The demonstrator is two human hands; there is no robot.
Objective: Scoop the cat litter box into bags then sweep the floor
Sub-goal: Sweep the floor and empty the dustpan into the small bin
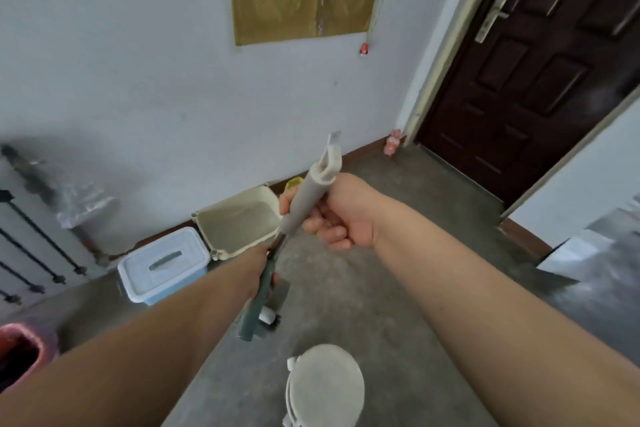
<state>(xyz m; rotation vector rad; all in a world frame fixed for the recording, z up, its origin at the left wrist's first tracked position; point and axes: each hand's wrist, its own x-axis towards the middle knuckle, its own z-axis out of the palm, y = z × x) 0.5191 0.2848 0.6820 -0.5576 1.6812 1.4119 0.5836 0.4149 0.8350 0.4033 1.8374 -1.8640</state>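
Litter box (239,225) against the wall (138,80), hands in front.
Near the litter box, the right hand (337,215) clamps the grey grip (311,198); the left hand (260,262) curls round the green shaft (258,305). A blue bin (162,263) sits just left.

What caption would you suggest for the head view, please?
Left hand and right hand grip a long handle above the floor, near the beige litter box and blue-lidded bin.

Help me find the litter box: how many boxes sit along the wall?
2: a blue lidded box at left, a beige open box beside it. Others may be hidden.
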